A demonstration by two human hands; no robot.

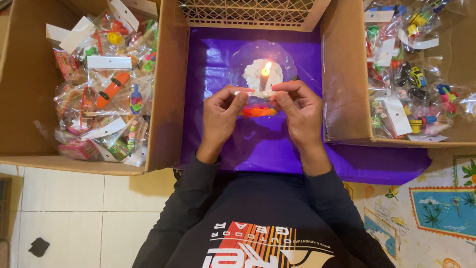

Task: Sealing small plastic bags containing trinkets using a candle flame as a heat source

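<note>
On my left sits a cardboard box [29, 99] full of clear bagged toys [106, 89], and I judge those thin plastic bags would shrivel or catch quickly if anything burning were carried that way. My left hand [220, 116] is pinched shut, thumb and forefinger closed on the left end of a small clear packet [258, 106] with a white header strip along its top and orange and red pieces inside. The packet is stretched between both hands, above the purple sheet [297, 149] and just in front of the lit candle [265, 77], which stands in a white lump of wax on a glass dish [238, 59]. The top edge looks very close to the flame, so I think the main risk is holding it too near: the film could melt through, the header scorch, or my fingertips get burned. My right hand [300, 114] is likewise clamped on the packet's right end, fingers curled. Further right, another cardboard box [344, 74] holds more bagged toys [411, 74], equally near the heat.
</note>
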